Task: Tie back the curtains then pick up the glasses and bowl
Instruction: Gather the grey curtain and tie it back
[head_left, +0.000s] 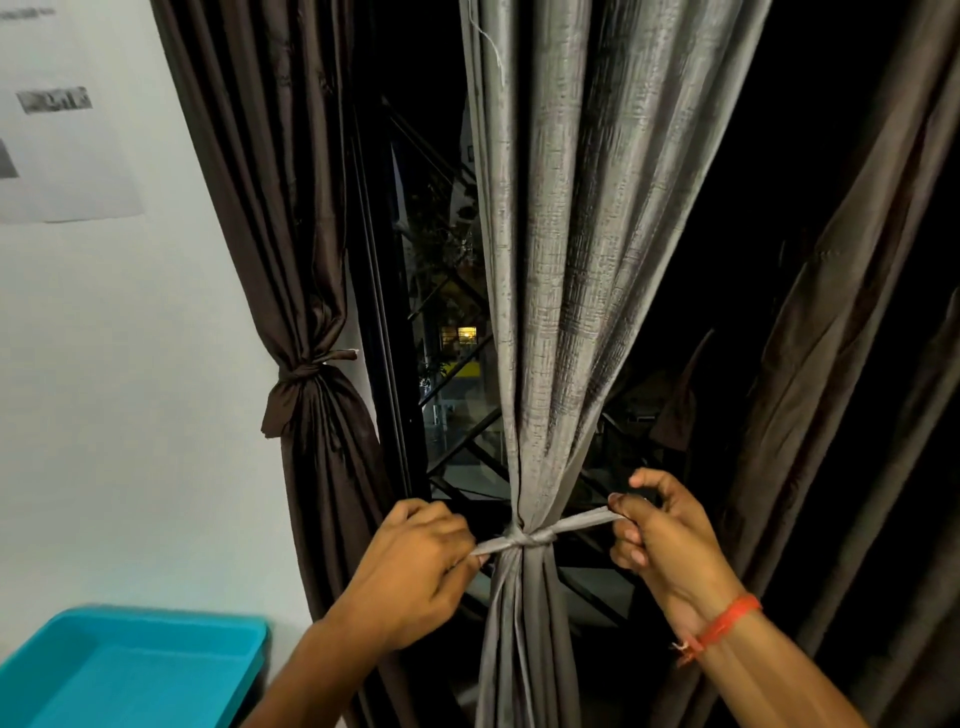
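A grey curtain (576, 270) hangs in the middle, gathered low down by a grey tie band (524, 539) knotted around it. My left hand (415, 566) pinches the band's left end. My right hand (670, 545), with a red thread at the wrist, pinches the right end, pulled out sideways. To the left, a dark brown curtain (291, 218) is bunched by its own knotted brown tie (306, 371). Another brown curtain (852, 364) hangs loose on the right. No glasses or bowl are in view.
A turquoise plastic tray (130, 670) sits at the bottom left against the white wall (130, 415). A paper sheet (62, 119) is stuck on the wall at top left. Behind the curtains is a dark window with a metal grille (452, 415).
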